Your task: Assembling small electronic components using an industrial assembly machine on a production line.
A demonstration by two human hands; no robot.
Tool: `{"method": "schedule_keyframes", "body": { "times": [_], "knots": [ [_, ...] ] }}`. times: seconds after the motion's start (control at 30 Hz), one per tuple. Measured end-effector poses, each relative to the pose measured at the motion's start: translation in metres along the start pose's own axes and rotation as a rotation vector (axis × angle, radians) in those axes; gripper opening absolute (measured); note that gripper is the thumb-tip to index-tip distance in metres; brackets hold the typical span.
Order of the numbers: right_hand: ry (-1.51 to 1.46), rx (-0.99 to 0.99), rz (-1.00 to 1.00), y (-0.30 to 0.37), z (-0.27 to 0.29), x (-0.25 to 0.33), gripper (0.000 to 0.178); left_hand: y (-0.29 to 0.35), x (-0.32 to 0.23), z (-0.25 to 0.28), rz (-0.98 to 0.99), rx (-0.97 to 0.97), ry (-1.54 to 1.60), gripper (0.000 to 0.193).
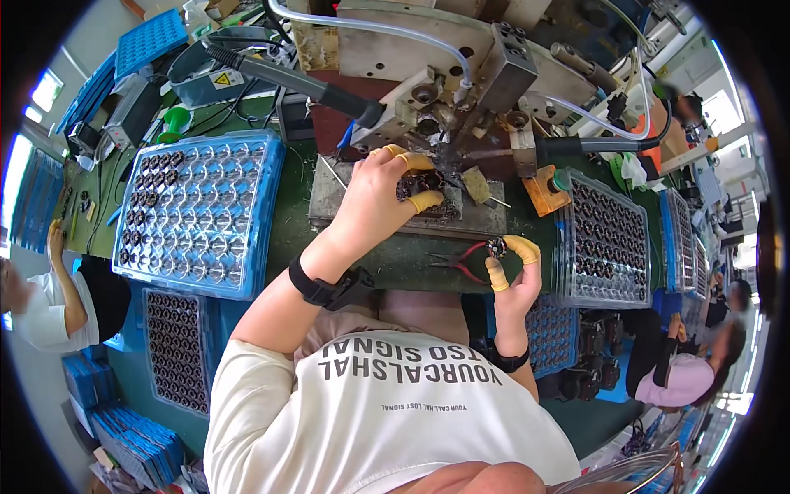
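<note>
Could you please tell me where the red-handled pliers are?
In the head view, the pliers lie right of centre on the green bench, just left of the right hand.

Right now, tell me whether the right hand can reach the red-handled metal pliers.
Probably yes: the pliers lie left of the right hand, seemingly unobstructed, though its grip holds a small dark round part.

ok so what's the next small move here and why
Probably ease the left hand clear of the metal block before bringing the right hand in. The left thumb and fingers are around a dark round piece there, seemingly leaving little room, while the right hand pinches a small dark part out near the red-handled pliers.
</note>
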State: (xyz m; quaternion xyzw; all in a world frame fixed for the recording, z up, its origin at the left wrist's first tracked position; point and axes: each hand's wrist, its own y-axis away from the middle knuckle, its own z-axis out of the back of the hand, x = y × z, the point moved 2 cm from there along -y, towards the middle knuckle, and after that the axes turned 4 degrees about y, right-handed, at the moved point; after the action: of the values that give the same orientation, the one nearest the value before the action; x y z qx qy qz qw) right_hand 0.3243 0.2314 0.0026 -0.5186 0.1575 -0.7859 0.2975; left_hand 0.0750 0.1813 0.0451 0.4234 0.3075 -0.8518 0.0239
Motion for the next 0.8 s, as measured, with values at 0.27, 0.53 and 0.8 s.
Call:
{"method": "schedule_keyframes", "body": {
  "times": [0.27, 0.53, 0.8],
  "knots": [
    [0.042, 0.017, 0.051, -0.010, 0.000, -0.002, 0.037, 0.009, -0.021, -0.004, -0.126, -0.076, -0.186, 0.038],
    [0.069, 0.009, 0.057, -0.009, 0.003, -0.005, 0.037, 0.007, 0.000, -0.009, -0.375, -0.054, -0.187, 0.040],
    [0.553, 0.028, 0.077, -0.079, 0.017, -0.065, 0.044, 0.032, -0.002, 0.021, 0.066, -0.105, 0.211, 0.068]
  ]
}}
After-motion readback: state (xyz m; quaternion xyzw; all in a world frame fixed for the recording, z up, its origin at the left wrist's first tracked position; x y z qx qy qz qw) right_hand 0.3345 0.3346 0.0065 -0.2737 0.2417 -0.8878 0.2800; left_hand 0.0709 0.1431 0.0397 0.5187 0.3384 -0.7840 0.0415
